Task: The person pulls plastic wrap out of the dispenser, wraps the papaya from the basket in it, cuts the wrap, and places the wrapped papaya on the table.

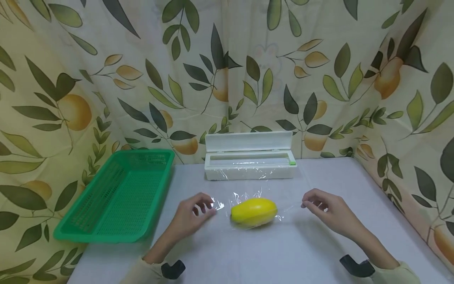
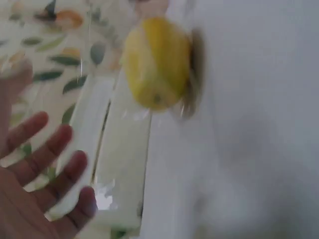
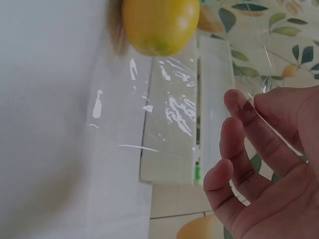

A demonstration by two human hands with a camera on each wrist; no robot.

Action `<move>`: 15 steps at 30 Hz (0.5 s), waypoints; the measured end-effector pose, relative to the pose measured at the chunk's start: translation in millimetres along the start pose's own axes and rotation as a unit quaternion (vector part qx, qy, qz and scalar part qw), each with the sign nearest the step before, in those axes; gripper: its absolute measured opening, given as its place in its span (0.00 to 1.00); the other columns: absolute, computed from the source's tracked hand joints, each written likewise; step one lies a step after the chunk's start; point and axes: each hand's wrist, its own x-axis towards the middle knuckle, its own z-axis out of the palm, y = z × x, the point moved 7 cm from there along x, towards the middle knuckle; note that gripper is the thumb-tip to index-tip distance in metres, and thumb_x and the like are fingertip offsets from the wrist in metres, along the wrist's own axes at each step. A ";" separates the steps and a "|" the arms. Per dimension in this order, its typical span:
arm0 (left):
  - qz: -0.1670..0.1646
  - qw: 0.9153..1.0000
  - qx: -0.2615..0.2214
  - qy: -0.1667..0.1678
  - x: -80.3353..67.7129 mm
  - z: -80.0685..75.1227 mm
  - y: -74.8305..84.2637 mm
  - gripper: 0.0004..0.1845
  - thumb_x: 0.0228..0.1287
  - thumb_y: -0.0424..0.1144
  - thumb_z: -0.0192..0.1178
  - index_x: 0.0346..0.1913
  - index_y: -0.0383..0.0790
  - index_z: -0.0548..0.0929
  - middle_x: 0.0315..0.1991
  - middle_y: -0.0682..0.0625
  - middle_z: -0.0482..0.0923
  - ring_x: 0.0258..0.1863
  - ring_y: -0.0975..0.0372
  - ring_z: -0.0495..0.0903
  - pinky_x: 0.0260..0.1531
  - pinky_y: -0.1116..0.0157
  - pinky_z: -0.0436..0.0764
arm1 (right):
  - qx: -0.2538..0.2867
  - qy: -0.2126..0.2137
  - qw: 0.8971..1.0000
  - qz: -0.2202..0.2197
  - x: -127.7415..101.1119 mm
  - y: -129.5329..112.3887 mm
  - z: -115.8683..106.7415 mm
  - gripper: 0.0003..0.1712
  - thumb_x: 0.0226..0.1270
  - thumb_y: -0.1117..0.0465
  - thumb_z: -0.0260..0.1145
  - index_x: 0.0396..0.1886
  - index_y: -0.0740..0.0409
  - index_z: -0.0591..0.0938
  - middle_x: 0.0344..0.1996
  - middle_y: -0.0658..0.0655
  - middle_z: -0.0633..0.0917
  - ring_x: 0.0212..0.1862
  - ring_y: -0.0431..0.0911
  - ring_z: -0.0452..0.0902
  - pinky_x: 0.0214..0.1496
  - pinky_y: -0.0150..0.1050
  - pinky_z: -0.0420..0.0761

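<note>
A yellow oblong fruit (image 1: 253,212) lies on its side on the white cloth, with clear cling film (image 3: 177,114) around it. The film spreads toward both hands, and its far edges are hard to trace. Left of the fruit, my left hand (image 1: 193,215) is close to the film; its fingers are spread apart in the left wrist view, with nothing visibly held. My right hand (image 1: 330,209) is to the right of the fruit, its thumb and forefinger pinching an edge of the film. The other fingers of that hand are loosely bent.
Behind the fruit stands a white cling film dispenser box (image 1: 250,173) with its lid (image 1: 248,142) raised and a green piece (image 1: 292,163) at its right end. A green plastic basket (image 1: 156,197) sits at the left. Leaf-patterned curtain (image 1: 255,94) surrounds the table.
</note>
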 end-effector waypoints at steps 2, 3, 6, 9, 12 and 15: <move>0.028 0.998 0.031 -0.046 -7.0 15.9 9.0 0.20 0.54 0.47 0.79 0.48 0.47 0.85 0.40 0.56 0.85 0.35 0.61 0.80 0.33 0.68 0.79 | -0.001 -0.001 1.000 0.003 0.6 -0.7 -0.5 0.10 0.67 0.65 0.73 0.40 0.44 0.84 0.33 0.41 0.87 0.34 0.34 0.78 0.35 0.32 0.82; 0.045 0.996 0.045 -0.067 -10.2 23.4 12.7 0.22 0.52 0.48 0.80 0.48 0.47 0.86 0.40 0.56 0.85 0.35 0.60 0.80 0.34 0.69 0.78 | -0.003 -0.001 1.000 0.004 0.8 -0.8 -0.9 0.10 0.66 0.65 0.73 0.40 0.44 0.84 0.33 0.40 0.86 0.34 0.34 0.78 0.35 0.32 0.82; 0.085 0.991 0.070 -0.075 -14.7 35.3 17.2 0.13 0.53 0.42 0.80 0.40 0.47 0.89 0.35 0.59 0.86 0.34 0.62 0.80 0.34 0.72 0.78 | -0.006 0.000 1.000 0.008 0.9 -0.4 -1.4 0.10 0.66 0.65 0.74 0.40 0.44 0.84 0.33 0.40 0.86 0.34 0.34 0.78 0.35 0.32 0.82; 0.098 0.993 0.053 -0.040 -13.5 30.5 16.0 0.08 0.53 0.32 0.78 0.33 0.46 0.89 0.30 0.62 0.85 0.31 0.64 0.80 0.34 0.70 0.80 | -0.006 -0.002 1.000 0.009 1.5 0.7 0.2 0.10 0.66 0.64 0.74 0.40 0.45 0.84 0.34 0.40 0.86 0.35 0.34 0.79 0.36 0.32 0.82; 0.115 0.993 0.032 -0.017 -9.8 20.6 16.2 0.07 0.54 0.31 0.78 0.34 0.44 0.90 0.30 0.62 0.86 0.30 0.65 0.80 0.33 0.65 0.82 | -0.007 -0.005 1.000 0.011 2.0 2.6 2.3 0.09 0.66 0.63 0.74 0.40 0.46 0.84 0.34 0.40 0.87 0.35 0.34 0.79 0.36 0.32 0.82; 0.118 0.993 0.020 -0.001 -4.0 10.6 15.8 0.06 0.57 0.32 0.77 0.37 0.43 0.91 0.31 0.61 0.87 0.30 0.68 0.80 0.33 0.62 0.83 | -0.009 -0.004 1.000 0.014 3.0 4.7 3.6 0.09 0.66 0.64 0.74 0.41 0.46 0.84 0.34 0.41 0.87 0.36 0.34 0.79 0.36 0.31 0.82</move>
